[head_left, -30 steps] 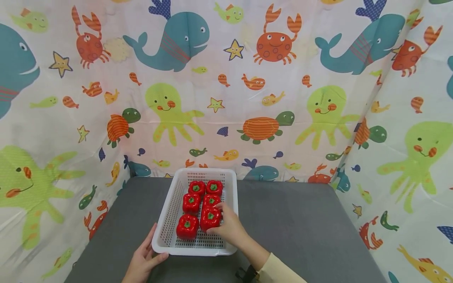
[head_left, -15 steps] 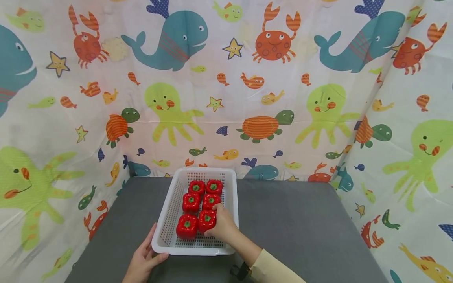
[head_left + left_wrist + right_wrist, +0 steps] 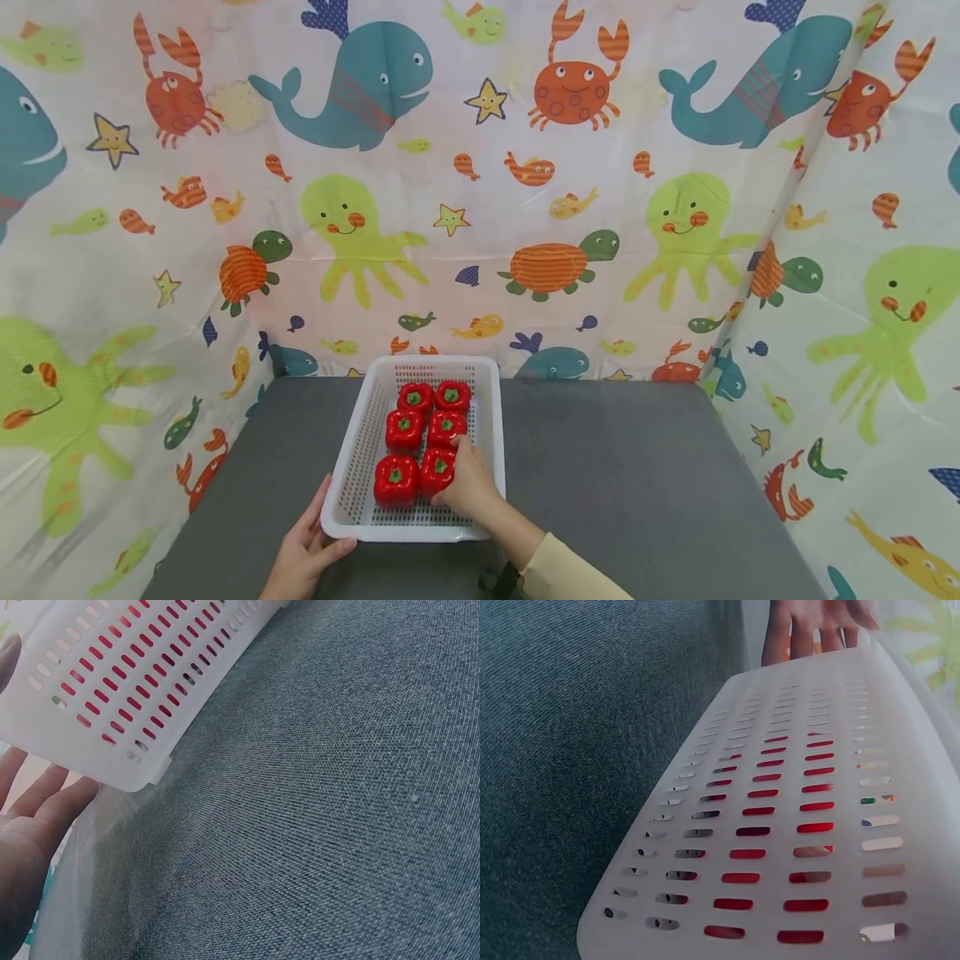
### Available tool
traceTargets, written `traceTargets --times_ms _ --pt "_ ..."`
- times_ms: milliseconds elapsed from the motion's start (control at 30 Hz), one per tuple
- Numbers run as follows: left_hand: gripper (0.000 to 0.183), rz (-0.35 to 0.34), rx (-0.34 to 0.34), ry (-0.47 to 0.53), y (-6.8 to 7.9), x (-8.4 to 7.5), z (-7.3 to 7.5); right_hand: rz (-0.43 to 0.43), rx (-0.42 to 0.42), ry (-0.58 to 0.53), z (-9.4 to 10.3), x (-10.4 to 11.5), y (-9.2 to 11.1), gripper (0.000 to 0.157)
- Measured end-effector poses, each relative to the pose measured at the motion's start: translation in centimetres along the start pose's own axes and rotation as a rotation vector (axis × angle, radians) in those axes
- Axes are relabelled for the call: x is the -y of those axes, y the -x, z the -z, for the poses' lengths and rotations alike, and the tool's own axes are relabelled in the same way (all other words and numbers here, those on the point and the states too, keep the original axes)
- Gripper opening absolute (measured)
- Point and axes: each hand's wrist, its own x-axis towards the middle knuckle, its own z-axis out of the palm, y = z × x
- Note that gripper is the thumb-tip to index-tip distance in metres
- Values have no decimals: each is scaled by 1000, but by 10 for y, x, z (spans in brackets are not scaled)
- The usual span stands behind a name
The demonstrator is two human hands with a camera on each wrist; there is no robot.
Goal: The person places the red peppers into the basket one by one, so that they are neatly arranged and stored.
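A white slotted plastic basket holds several glossy red bell peppers in two columns. My right hand reaches in over the right side and grips the front right bell pepper, thumb at its near side, fingers at its far side. Beside it stands the front left bell pepper. My left hand holds the basket's front left corner, thumb at the front, fingers along the left wall. In the left wrist view, that hand's fingers lie against the basket wall. Red shows through the slots in the right wrist view.
The basket stands on a dark grey cloth-covered table. A white curtain printed with sea animals closes off the back and both sides. Two more rows of peppers sit behind the front pair.
My right hand has shifted slightly left with the front right pepper, bringing it nearer the front left one. My left hand has stayed at the basket corner.
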Motion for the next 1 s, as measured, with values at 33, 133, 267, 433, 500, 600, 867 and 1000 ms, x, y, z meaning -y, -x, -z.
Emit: traceTargets --times_ms 33,133,267,433,500,600,867,1000 --pt "102 1 0 1 0 0 0 -1 -2 -2 -1 0 1 93" --pt "103 9 0 7 1 1 1 -5 -9 -6 -3 -1 2 92" --pt "103 10 1 8 3 1 2 3 -18 -11 -5 -1 5 92" --pt "104 -9 9 -1 3 1 5 50 -8 -38 2 5 11 97" --pt "104 -17 10 -4 3 0 5 71 -3 -59 8 8 15 99" --pt "105 -20 11 -8 3 1 6 80 -5 -100 21 12 22 98" --pt "105 -10 11 -14 2 -2 7 84 -14 -223 57 17 37 92" --pt "104 14 -1 -39 1 -3 7 136 -16 -295 75 14 46 88"
